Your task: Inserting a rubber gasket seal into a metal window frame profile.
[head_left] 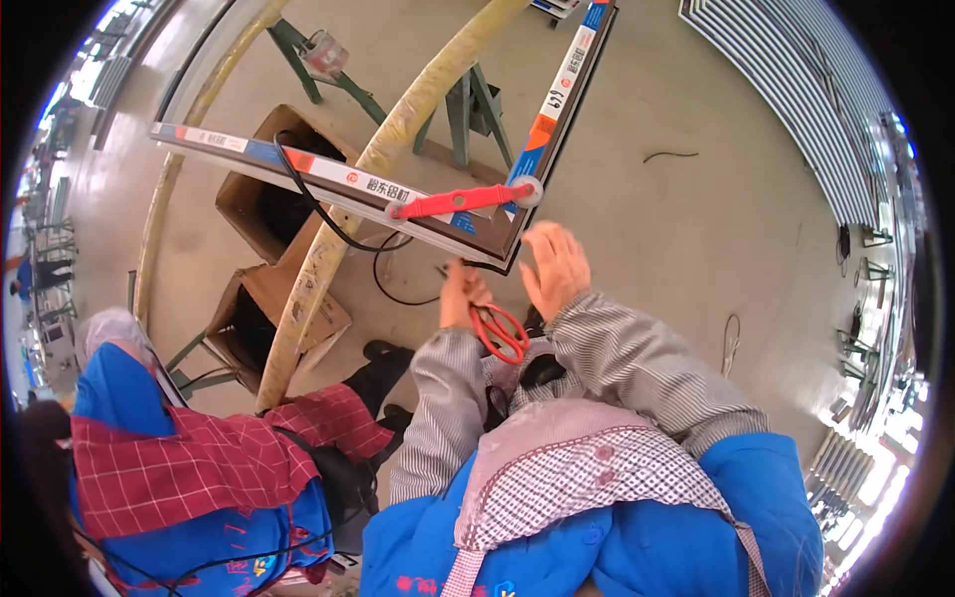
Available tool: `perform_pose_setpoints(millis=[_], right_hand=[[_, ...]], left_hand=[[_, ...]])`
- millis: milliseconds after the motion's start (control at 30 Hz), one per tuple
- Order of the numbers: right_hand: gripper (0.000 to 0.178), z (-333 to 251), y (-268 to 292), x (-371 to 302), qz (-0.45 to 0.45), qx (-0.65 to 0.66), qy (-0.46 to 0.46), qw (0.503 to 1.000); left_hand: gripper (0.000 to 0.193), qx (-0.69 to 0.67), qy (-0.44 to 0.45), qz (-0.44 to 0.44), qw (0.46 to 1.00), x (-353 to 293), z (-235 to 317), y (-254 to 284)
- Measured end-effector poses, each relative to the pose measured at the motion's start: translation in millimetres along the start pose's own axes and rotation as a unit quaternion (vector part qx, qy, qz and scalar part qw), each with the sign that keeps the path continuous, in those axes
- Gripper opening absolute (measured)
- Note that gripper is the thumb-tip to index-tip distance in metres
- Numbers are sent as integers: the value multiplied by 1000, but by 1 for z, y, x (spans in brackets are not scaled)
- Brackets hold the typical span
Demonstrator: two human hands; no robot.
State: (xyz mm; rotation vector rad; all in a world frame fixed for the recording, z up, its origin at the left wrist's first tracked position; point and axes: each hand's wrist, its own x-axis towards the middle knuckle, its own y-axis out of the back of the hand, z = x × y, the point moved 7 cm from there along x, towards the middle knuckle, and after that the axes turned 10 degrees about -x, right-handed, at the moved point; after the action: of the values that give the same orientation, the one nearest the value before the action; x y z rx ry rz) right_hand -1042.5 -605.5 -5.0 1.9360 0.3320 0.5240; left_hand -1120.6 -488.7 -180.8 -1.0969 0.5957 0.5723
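My left hand (466, 292) is closed around a pair of scissors, whose red looped handles (502, 333) stick out below the fingers. It is just below the corner of a metal frame (328, 185) covered in blue, white and orange tape. My right hand (557, 261) lies alongside the outer side of that corner, fingers stretched out and thumb apart, holding nothing visible. Across the corner rests a red bar-shaped roller tool (460, 202) with a pale wheel at its end. A black rubber strip (316, 204) loops over the frame and dangles toward my left hand.
Yellowish wrapped rails (398, 119) on green trestles (460, 119) support the frame. Open cardboard boxes (303, 323) stand beneath. A co-worker in a red checked apron (189, 463) is close on my left. Stacked metal profiles (796, 90) lie at the far right.
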Motion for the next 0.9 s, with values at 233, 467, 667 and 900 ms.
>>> perform_pose_setpoints(millis=[233,467,667,900], right_hand=[[55,-15,-18,67,-15,-286,245,926],[54,-25,0,38,-189,-170,192,948],[48,-19,27,-13,-324,-232,146,906],[40,-38,28,-1,-379,-280,160,868]], left_hand=[[30,-334,-84,-57,937,14,76,82],[24,-353,-165,-45,920,-23,141,112],[18,-147,-260,24,954,-38,171,70],[13,-57,-316,78,944,-36,196,32]])
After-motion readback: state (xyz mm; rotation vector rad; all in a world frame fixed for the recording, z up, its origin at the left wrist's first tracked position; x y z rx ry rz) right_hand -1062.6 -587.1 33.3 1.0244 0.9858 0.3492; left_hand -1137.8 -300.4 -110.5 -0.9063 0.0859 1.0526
